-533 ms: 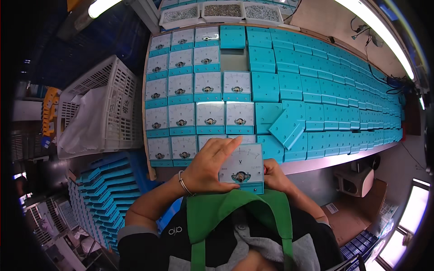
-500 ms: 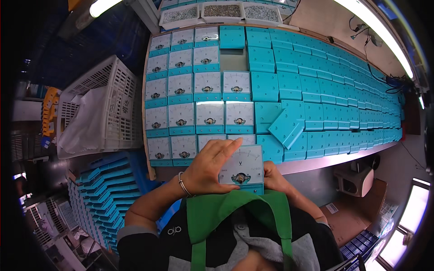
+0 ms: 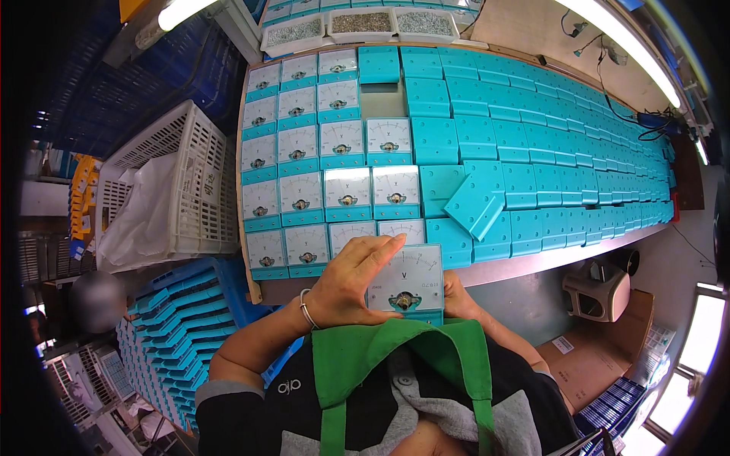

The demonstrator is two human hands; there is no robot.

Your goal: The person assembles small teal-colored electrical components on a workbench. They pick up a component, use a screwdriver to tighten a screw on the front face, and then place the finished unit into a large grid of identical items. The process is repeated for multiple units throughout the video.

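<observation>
A panel voltmeter (image 3: 405, 275) with a white scale face, clear cover and teal base is held upright close to my chest. My left hand (image 3: 346, 279), a bracelet at its wrist, grips the meter's left side, thumb low and fingers along the upper edge. My right hand (image 3: 458, 296) closes on the right side; its fingertips are partly hidden behind the meter. Just beyond, rows of similar white-faced meters (image 3: 347, 186) stand on the table. Teal cases (image 3: 439, 140) lie in rows to the right, and one loose teal case (image 3: 475, 201) rests askew on top of them.
Three white trays of small metal parts (image 3: 361, 24) stand along the far edge. At left are a white plastic crate (image 3: 205, 194) with a bag inside and stacked teal parts (image 3: 179, 319). A beige stool (image 3: 598, 292) and an open cardboard box (image 3: 589, 365) are at right.
The view has shifted a little, so the table appears slightly further left. Both hands keep the same hold on the voltmeter. A blurred round shape has appeared at the left.
</observation>
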